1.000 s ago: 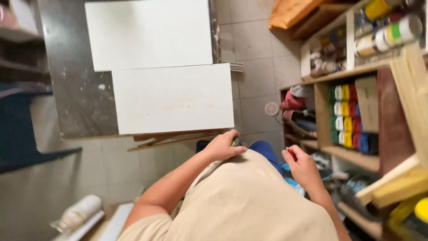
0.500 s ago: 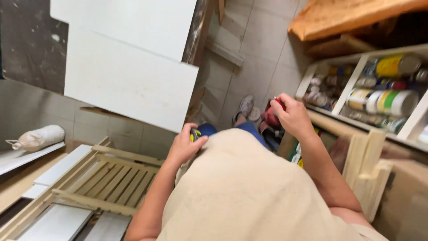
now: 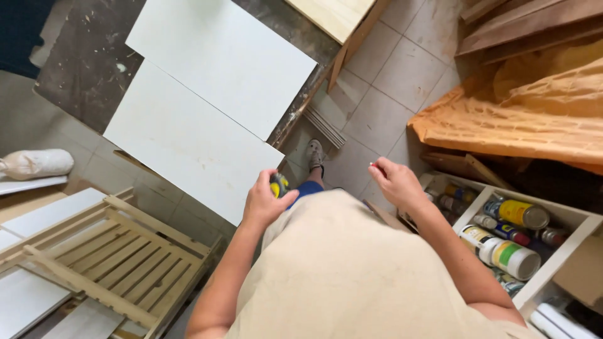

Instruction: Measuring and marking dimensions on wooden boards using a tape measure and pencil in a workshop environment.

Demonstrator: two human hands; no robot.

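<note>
Hands held near the waist: left hand [image 3: 267, 202] closed around a small, rigid-looking yellow-and-black tape measure [image 3: 279, 185], likely light, palm-sized; right hand [image 3: 394, 183] pinches a thin red pencil [image 3: 375, 165].

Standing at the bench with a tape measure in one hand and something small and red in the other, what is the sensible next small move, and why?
Probably bring the left hand with its yellow tape measure onto the near white board. That board's corner lies just beside it, while the right hand, pinching a small red item, hangs over the floor.
</note>
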